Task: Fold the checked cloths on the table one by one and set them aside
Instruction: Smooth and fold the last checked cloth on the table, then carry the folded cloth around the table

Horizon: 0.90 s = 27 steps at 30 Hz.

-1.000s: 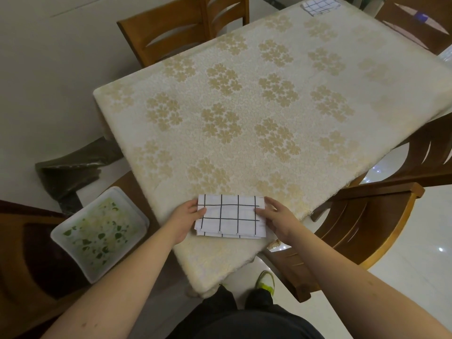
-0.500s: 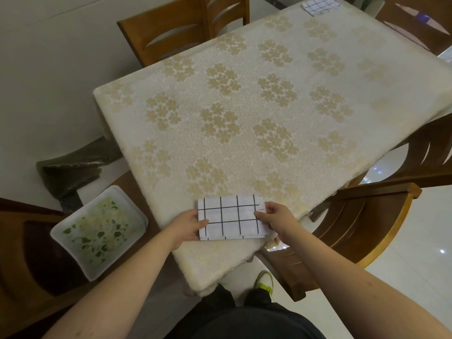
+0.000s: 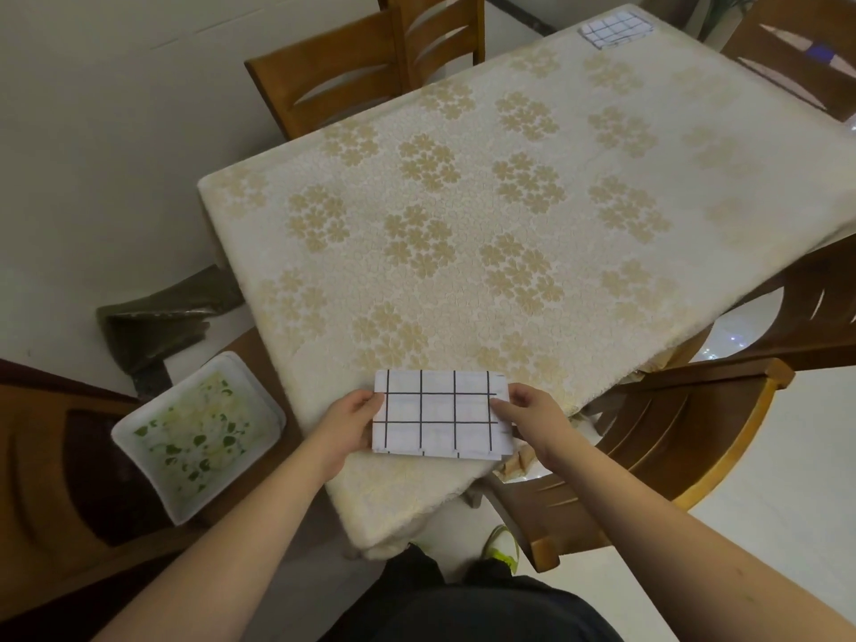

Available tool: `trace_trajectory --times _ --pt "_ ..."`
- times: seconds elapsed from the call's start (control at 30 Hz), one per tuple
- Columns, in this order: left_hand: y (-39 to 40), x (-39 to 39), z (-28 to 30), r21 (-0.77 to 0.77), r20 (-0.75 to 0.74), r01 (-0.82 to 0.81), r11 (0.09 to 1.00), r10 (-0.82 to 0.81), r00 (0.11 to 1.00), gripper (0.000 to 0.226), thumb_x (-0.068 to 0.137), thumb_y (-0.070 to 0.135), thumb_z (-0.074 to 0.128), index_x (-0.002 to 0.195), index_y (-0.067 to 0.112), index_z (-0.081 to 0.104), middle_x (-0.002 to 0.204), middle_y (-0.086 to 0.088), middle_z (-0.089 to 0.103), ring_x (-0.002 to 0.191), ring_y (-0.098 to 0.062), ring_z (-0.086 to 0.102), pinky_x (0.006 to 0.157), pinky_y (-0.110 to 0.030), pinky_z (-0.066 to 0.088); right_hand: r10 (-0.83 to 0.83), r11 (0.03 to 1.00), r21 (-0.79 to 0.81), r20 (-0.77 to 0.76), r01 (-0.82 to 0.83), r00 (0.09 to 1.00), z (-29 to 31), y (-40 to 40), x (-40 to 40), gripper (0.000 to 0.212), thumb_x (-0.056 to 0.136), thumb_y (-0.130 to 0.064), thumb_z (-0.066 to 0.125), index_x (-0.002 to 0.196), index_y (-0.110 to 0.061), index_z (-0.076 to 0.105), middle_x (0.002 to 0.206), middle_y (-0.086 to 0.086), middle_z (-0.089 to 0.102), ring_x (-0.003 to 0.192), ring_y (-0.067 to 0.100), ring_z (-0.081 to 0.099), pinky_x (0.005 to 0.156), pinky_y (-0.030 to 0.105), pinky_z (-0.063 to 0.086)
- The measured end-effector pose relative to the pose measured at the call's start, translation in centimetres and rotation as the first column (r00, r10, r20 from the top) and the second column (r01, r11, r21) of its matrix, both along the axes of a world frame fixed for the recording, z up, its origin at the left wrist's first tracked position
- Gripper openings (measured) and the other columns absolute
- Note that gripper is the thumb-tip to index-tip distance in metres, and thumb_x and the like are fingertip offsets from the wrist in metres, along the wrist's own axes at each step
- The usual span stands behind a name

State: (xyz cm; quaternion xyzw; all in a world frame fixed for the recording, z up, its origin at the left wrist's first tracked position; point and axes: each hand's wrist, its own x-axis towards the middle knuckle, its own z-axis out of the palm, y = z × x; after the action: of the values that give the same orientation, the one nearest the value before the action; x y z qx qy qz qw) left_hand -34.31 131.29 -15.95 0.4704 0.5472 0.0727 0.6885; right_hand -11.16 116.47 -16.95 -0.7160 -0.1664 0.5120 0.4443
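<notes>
A folded checked cloth (image 3: pixel 440 413) is held over the near corner of the table (image 3: pixel 463 215), pinched at its left edge by the left hand (image 3: pixel 354 421) and at its right edge by the right hand (image 3: pixel 528 417), fingers curled onto the fabric. The folding of this cloth is judged to be finished or nearly so, with only its setting aside left to be done. A second checked cloth (image 3: pixel 615 31) is seen at the far corner of the table, apparently folded and laid aside, and no unfolded cloths are seen.
</notes>
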Motion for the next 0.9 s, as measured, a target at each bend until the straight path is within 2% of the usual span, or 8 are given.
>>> trace_trajectory --times 0.13,0.27,0.4,0.57,0.7,0.8,0.9 --pt "-1.5 0.5 1.1 0.096 -0.042 -0.078 0.992 0.082 0.996 0.017 0.098 0.025 0.054 0.100 0.015 0.067 0.102 -0.010 0.071 0.092 -0.027 0.069 0.075 -0.037 0.057 0.006 0.998 0.064 -0.018 -0.005 1.000 1.8 -1.0 0.6 0.014 0.089 -0.010 0.064 0.103 -0.010 0.068 0.100 0.009 0.073 0.094 0.026 0.070 0.085 0.044 0.057" --pt "-3.4 0.8 2.3 0.133 -0.021 -0.136 0.982 0.140 0.990 0.016 0.096 0.019 0.056 0.102 0.010 0.067 0.104 -0.015 0.071 0.094 -0.030 0.068 0.076 -0.037 0.056 0.040 0.991 0.132 -0.053 -0.033 0.998 3.8 -2.7 1.4 0.017 0.088 -0.006 0.065 0.104 -0.010 0.066 0.098 0.008 0.073 0.090 0.023 0.071 0.076 0.032 0.058" --pt "-6.0 1.2 3.5 0.140 0.001 -0.142 0.980 0.144 0.990 0.019 0.095 0.015 0.058 0.107 0.003 0.066 0.106 -0.017 0.070 0.093 -0.028 0.068 0.073 -0.033 0.057 0.044 0.985 0.168 -0.091 -0.029 0.995 5.3 -4.8 2.2 0.019 0.088 -0.006 0.065 0.107 -0.011 0.066 0.099 0.007 0.073 0.091 0.023 0.071 0.079 0.034 0.058" --pt "-9.1 2.1 5.5 0.121 0.038 -0.110 0.986 0.107 0.994 0.016 0.093 0.015 0.061 0.103 0.005 0.065 0.102 -0.014 0.070 0.088 -0.025 0.069 0.066 -0.030 0.056 -0.009 0.982 0.188 -0.055 0.019 0.998 7.0 -8.2 2.5 0.016 0.091 -0.015 0.063 0.106 -0.012 0.068 0.099 0.006 0.074 0.091 0.023 0.071 0.077 0.034 0.056" --pt "-11.0 2.6 7.0 0.103 0.070 -0.043 0.994 0.036 0.997 0.012 0.092 0.015 0.062 0.101 0.007 0.064 0.100 -0.012 0.071 0.085 -0.023 0.069 0.070 -0.034 0.057 -0.079 0.980 0.182 -0.012 0.080 0.997 8.4 -11.5 2.2 0.016 0.090 -0.016 0.064 0.104 -0.011 0.069 0.096 0.007 0.075 0.088 0.024 0.071 0.076 0.034 0.057" --pt "-12.4 2.8 7.8 0.115 0.098 0.014 0.993 -0.025 0.995 0.013 0.092 0.013 0.062 0.102 0.005 0.063 0.098 -0.012 0.070 0.083 -0.021 0.069 0.069 -0.031 0.058 -0.171 0.969 0.182 0.004 0.167 0.985 9.1 -14.2 1.2 0.015 0.090 -0.014 0.064 0.103 -0.010 0.069 0.095 0.008 0.075 0.087 0.023 0.071 0.072 0.031 0.056" --pt "-14.0 2.6 8.1 0.139 0.120 0.096 0.986 -0.113 0.986 0.014 0.091 0.011 0.063 0.104 0.006 0.064 0.097 -0.012 0.070 0.085 -0.022 0.069 0.068 -0.029 0.057 -0.258 0.951 0.178 0.006 0.253 0.966 9.8 -17.5 -0.3 0.015 0.090 -0.014 0.064 0.104 -0.010 0.069 0.093 0.007 0.075 0.088 0.024 0.071 0.076 0.035 0.058"
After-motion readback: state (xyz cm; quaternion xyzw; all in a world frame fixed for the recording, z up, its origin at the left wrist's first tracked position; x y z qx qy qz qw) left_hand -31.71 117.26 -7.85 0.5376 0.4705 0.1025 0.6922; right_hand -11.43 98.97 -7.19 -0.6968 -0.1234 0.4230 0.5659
